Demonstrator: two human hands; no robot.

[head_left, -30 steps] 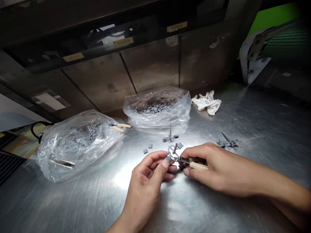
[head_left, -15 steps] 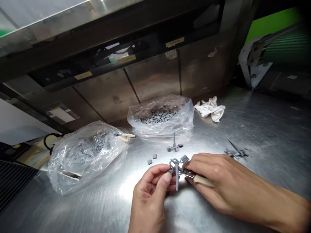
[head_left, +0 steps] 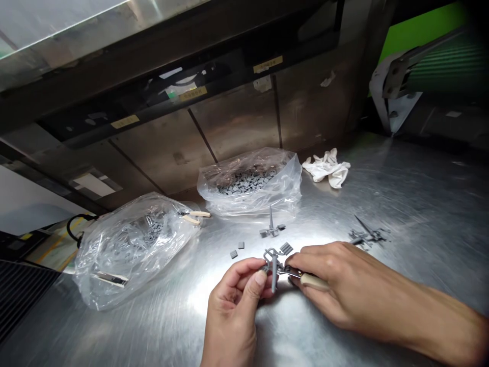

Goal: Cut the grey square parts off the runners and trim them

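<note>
A worker's left hand [head_left: 233, 306], at bottom center of the frame, pinches a grey plastic branched piece [head_left: 274, 272] between thumb and fingers above a brushed-metal counter [head_left: 160, 331]. The piece sits just beyond the fingertips, toward the right hand [head_left: 344, 285], its long round stem running almost straight down the frame, past the left thumb.

The right hand, closed around the cream handles of a pair of metal-tipped cutters [head_left: 315, 282], reaches in from the lower right. The tool's long axis lies crosswise to the stem, its tip pointing left into the branches; whether its jaws are shut cannot be told. Both hands are close to the piece, the left gripping it directly, the right meeting it by way of the tool.

Just above, near center, a grey piece with an upright spike [head_left: 271, 221] stands on the counter, with two small grey tiles [head_left: 234, 254] to its left. A dark grey spiked cluster [head_left: 370, 234] lies at right, beyond the right hand. Behind, a clear plastic bag of grey tiles [head_left: 282, 192] slumps near a crumpled white glove or cloth [head_left: 328, 169].
</note>
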